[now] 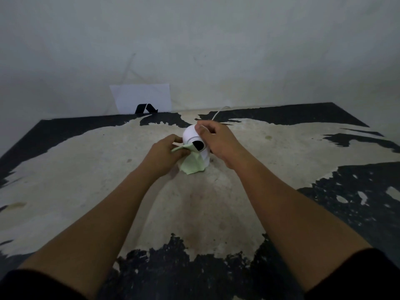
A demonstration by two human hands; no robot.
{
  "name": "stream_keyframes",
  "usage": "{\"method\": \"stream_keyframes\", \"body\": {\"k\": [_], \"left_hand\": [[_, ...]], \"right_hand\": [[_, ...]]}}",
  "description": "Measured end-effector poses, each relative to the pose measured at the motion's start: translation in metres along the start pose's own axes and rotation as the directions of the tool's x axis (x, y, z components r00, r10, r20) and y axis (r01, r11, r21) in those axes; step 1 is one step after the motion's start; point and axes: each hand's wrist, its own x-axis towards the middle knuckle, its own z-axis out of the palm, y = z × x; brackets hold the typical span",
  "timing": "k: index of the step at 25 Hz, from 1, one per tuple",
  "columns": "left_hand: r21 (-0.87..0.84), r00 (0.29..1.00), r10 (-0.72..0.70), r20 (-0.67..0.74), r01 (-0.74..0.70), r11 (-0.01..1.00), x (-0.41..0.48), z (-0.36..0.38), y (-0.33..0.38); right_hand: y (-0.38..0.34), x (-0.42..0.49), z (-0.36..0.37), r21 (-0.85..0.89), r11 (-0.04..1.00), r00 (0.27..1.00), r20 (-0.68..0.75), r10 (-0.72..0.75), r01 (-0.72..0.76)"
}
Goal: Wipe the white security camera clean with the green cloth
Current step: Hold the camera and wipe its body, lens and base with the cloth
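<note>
From the head view, the white camera stands on the worn desk. The right hand grasps its round top. The left hand pinches the green cloth against its front, so wiping looks under way. Next, I think, rub around the dark lens.

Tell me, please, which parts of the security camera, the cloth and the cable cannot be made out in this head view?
- Security camera: its right side and back are hidden by the right hand.
- Camera base: largely covered by the hanging green cloth.
- Cloth's gripped end: hidden inside the left hand.
- White cable: its far end disappears past the table edge.
</note>
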Motion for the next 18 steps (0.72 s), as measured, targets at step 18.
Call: {"method": "stream_keyframes", "body": {"k": [18], "left_hand": [[0.049, 0.985, -0.109, -0.136, 0.117, 0.992, -0.017, 0.035, 0.001]], "right_hand": [[0.003, -0.005, 0.004, -0.030, 0.996, 0.996, -0.047, -0.080, 0.079]]}}
